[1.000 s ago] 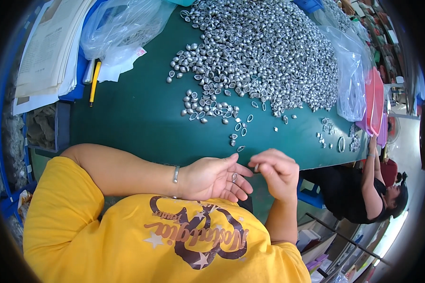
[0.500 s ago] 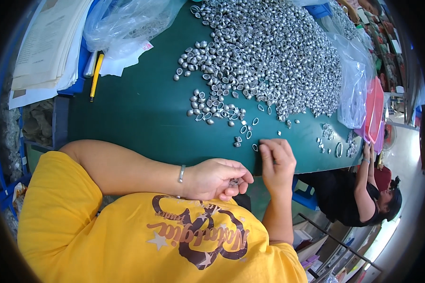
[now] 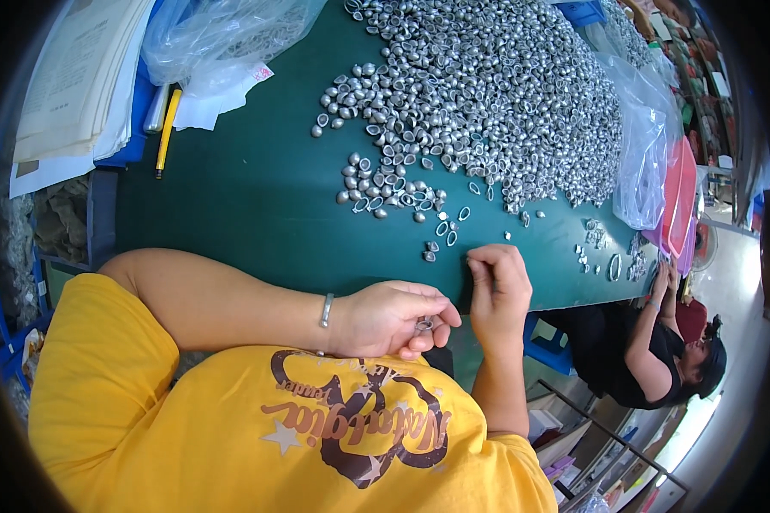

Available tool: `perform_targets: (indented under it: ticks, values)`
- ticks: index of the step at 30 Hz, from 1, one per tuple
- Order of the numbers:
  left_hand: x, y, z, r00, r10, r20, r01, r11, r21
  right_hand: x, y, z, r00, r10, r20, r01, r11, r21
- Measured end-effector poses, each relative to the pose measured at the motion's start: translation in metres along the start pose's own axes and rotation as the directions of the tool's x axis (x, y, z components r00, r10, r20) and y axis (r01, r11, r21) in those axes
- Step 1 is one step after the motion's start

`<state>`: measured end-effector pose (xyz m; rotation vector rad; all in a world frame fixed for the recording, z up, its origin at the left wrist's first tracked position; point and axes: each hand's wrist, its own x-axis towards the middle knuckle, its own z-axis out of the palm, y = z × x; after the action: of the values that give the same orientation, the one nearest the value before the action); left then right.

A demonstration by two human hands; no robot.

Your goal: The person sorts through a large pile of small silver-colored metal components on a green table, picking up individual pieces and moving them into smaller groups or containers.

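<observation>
My left hand [image 3: 391, 318] rests at the near edge of the green table [image 3: 248, 197], its fingers closed on a small silver metal ring piece [image 3: 423, 325]. My right hand [image 3: 498, 286] lies on the table edge just to the right, fingertips pinched together against the surface. Whether anything is between those fingertips is hidden. A few loose silver oval pieces [image 3: 443, 232] lie just beyond that hand. A large heap of the same silver pieces [image 3: 496, 94] covers the far half of the table. A metal bracelet [image 3: 325, 309] sits on my left wrist.
Clear plastic bags lie at the far left [image 3: 222, 38] and at the right [image 3: 646, 162], next to pink trays [image 3: 680, 201]. A yellow pencil [image 3: 167, 128] and stacked papers [image 3: 73, 81] sit at the left. Another person [image 3: 659, 350] sits at the table's right end.
My right hand has left my left hand and moved forward onto the table toward the loose pieces. My left hand has stayed at the table edge with its piece.
</observation>
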<state>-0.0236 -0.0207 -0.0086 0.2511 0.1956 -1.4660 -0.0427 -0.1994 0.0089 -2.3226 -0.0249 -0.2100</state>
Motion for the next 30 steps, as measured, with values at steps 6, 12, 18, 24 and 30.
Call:
perform_targets:
  ticks: [6,12,18,24,30]
  values:
    - [0.000,0.000,0.001,1.000,-0.007,-0.022,0.007,1.000,0.009,-0.002,-0.004,-0.013,0.844,0.418,0.337,-0.475,0.290,0.831]
    - [-0.001,0.000,0.001,1.000,-0.016,-0.016,0.016,1.000,0.013,0.010,-0.012,-0.017,0.829,0.323,0.457,-0.498,0.054,0.865]
    - [0.001,0.000,0.000,1.000,-0.007,0.007,0.007,1.000,-0.006,0.018,-0.020,0.012,0.998,-0.002,0.060,0.005,0.998,-0.056]
    - [0.001,0.001,-0.001,1.000,-0.005,0.013,0.005,1.000,-0.012,0.019,-0.008,0.011,0.999,-0.035,-0.017,0.037,0.992,0.122]
    - [0.000,-0.001,-0.002,1.000,0.002,0.001,-0.002,1.000,-0.008,0.028,-0.007,-0.011,0.842,0.369,0.394,-0.472,0.152,0.868]
